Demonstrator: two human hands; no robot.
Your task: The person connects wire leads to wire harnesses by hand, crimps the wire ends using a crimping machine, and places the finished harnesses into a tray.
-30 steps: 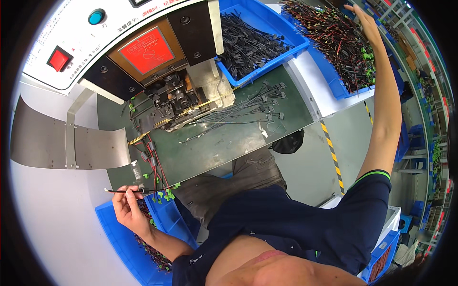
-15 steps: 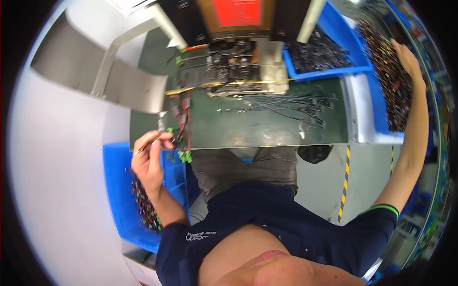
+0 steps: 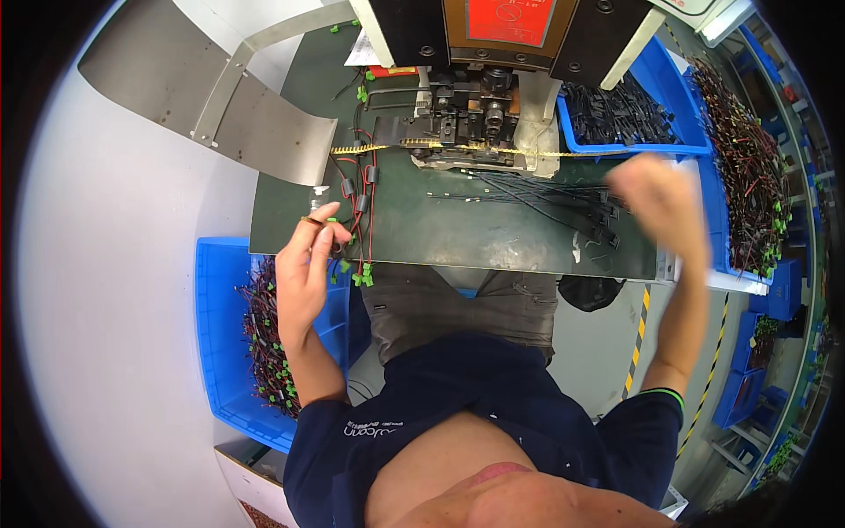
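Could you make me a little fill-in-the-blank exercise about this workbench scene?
1. The person's ____ hand looks blurred.
2. The connectors at the front edge of the workbench, near the left hand, are ____.
3. The plate on the machine is mainly ____.
4. The floor tape has yellow and ____ stripes.

Missing words: right; green; red; black.

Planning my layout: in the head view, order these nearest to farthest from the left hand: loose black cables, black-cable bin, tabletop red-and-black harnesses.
1. Red-and-black harnesses: table's left end.
2. Loose black cables: table's right side.
3. Black-cable bin: upper right.
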